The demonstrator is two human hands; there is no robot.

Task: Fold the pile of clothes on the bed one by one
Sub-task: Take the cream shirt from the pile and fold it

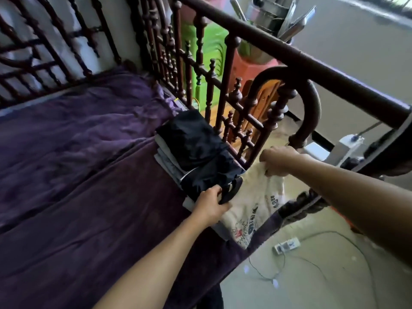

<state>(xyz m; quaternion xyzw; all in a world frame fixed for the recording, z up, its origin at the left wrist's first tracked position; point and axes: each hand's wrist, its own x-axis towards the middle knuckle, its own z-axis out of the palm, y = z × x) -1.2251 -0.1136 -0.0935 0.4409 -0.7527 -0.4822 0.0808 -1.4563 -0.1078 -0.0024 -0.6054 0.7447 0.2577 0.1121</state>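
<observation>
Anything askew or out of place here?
Yes. The cream printed shirt droops off the edge of the purple bed sheet, bunched in the grip of the right hand. The left hand pinches the black white-striped garment atop the folded clothes stack, whose layers sit staggered.

White pwr strip (pixel 287 245) lies on pale floor (pixel 316 286).

Surfaces: cloth and wood, mostly matt.
At left, bed cover (pixel 78 152), cloth, matt, creased; black garment (pixel 196 139) at centre, smooth fabric, faint sheen; cream shirt (pixel 252 197) lower right, matt cloth, printed; bed frame (pixel 289 56), turned wood, glossy.
</observation>
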